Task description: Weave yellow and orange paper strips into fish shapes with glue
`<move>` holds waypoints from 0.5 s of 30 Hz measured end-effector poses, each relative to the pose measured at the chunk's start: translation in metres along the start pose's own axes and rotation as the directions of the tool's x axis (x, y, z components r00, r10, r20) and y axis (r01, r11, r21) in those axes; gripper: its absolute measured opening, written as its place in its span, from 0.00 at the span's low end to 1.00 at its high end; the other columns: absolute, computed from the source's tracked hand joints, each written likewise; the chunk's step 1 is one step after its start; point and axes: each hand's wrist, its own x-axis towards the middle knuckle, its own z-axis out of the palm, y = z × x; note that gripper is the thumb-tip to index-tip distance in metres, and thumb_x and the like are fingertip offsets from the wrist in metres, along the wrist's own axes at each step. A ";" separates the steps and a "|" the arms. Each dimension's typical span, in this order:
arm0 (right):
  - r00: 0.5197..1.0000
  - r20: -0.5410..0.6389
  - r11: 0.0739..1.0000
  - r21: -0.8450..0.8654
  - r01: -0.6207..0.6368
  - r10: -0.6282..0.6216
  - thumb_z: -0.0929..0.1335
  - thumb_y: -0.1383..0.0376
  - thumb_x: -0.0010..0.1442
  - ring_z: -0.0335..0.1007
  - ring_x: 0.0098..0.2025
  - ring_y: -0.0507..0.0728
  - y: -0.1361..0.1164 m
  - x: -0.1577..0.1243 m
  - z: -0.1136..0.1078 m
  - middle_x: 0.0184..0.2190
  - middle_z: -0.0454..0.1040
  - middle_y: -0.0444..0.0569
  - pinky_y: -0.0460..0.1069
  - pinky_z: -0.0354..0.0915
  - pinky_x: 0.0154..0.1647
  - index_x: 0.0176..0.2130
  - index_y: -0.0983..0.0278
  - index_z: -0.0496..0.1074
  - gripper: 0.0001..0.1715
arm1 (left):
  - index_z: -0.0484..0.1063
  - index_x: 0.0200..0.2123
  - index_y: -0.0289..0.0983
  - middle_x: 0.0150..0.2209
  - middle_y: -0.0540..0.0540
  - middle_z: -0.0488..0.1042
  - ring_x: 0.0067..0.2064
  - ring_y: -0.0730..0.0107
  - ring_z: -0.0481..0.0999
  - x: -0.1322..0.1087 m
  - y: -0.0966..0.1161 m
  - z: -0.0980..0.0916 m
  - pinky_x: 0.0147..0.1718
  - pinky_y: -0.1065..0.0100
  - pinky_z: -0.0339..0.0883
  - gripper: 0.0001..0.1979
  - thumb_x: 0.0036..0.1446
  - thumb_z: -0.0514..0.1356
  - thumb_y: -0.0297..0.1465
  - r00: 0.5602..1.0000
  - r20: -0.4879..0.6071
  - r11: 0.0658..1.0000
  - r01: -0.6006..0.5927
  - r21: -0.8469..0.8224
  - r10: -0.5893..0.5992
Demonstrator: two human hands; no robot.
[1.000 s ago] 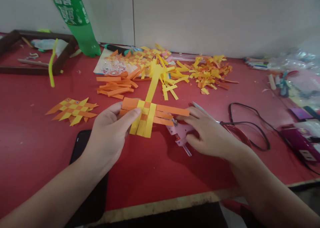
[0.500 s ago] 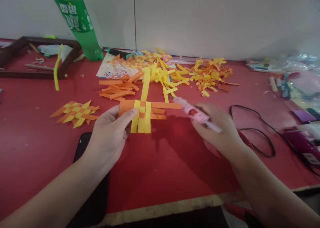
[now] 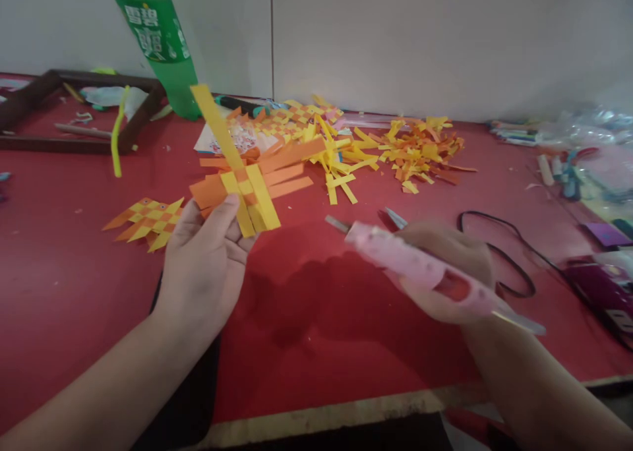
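Observation:
My left hand [image 3: 205, 266] pinches a woven piece of yellow and orange paper strips [image 3: 251, 197], tilted and held above the table. One long yellow strip sticks out at its upper left, and orange strips fan out to the right. My right hand [image 3: 452, 250] is wrapped round a pink hot glue gun [image 3: 400, 253], whose metal nozzle points left, with a clear glue stick [image 3: 521, 320] poking out of its back. The nozzle is apart from the paper. Beside my left hand lies a finished-looking woven paper fish [image 3: 148, 220]. A grey pointed metal tip [image 3: 395, 218] shows behind my right hand.
Yellow strips [image 3: 341, 167] and a heap of orange and yellow scraps [image 3: 420, 148] lie at the back. A green bottle [image 3: 163, 49] and a dark wooden frame [image 3: 62, 146] stand back left. A black cable [image 3: 514, 230] curls at right; a dark phone-like slab [image 3: 192, 385] is under my left arm.
My left hand has raised the woven paper and tipped it to the left. My right hand has drawn the glue gun back, right and down, away from the orange strip.

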 end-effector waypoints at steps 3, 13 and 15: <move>0.949 0.302 0.996 0.037 0.077 -0.085 0.66 0.68 0.55 0.71 0.39 0.57 0.000 0.004 0.004 0.37 0.75 0.48 0.55 0.67 0.43 0.46 0.60 0.70 0.17 | 0.71 0.28 0.41 0.37 0.54 0.81 0.43 0.70 0.81 0.001 0.001 -0.001 0.44 0.68 0.76 0.08 0.58 0.63 0.24 1.000 0.008 1.000 -0.017 0.001 0.017; 0.963 0.207 0.974 0.112 -0.197 0.171 0.62 0.74 0.60 0.71 0.48 0.61 -0.010 0.002 0.011 0.45 0.74 0.51 0.60 0.65 0.52 0.46 0.57 0.77 0.22 | 0.79 0.40 0.39 0.39 0.48 0.83 0.39 0.66 0.82 -0.015 -0.006 -0.002 0.40 0.68 0.78 0.07 0.57 0.67 0.29 0.887 0.334 0.935 0.238 0.265 -0.320; 0.945 0.191 0.880 0.353 -0.318 0.265 0.64 0.70 0.63 0.75 0.42 0.57 -0.017 0.003 0.006 0.41 0.78 0.47 0.54 0.70 0.46 0.42 0.55 0.78 0.16 | 0.80 0.38 0.40 0.38 0.49 0.83 0.39 0.69 0.82 -0.017 -0.006 -0.003 0.41 0.71 0.77 0.05 0.57 0.68 0.29 0.849 0.371 0.918 0.286 0.275 -0.376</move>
